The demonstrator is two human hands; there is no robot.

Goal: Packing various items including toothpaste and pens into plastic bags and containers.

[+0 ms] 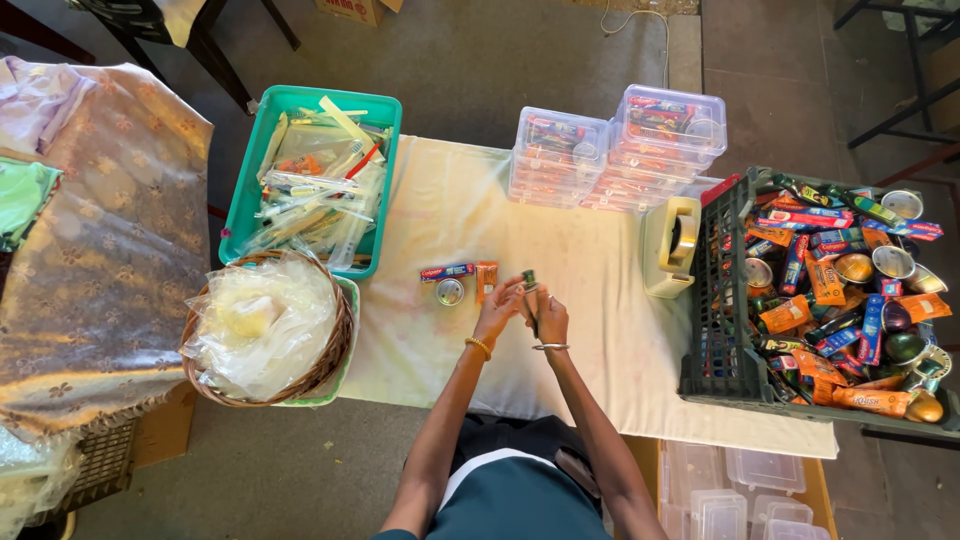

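Note:
My left hand (497,308) and my right hand (549,316) meet over the middle of the cream-covered table (590,340). Together they hold a small dark green tube-like item (529,282), which points away from me. Just beyond my left hand lie a small red-and-blue toothpaste box (447,271), a round silver tin (450,291) and an orange sachet (486,279). A bangle sits on each wrist.
A dark crate (715,300) at right holds several tubes, sachets and tins. A cream tape dispenser (670,245) stands beside it. Stacked clear lidded boxes (615,150) sit at the back. A teal tray (315,175) of packed toothbrushes and a wicker basket (262,330) of plastic bags are at left.

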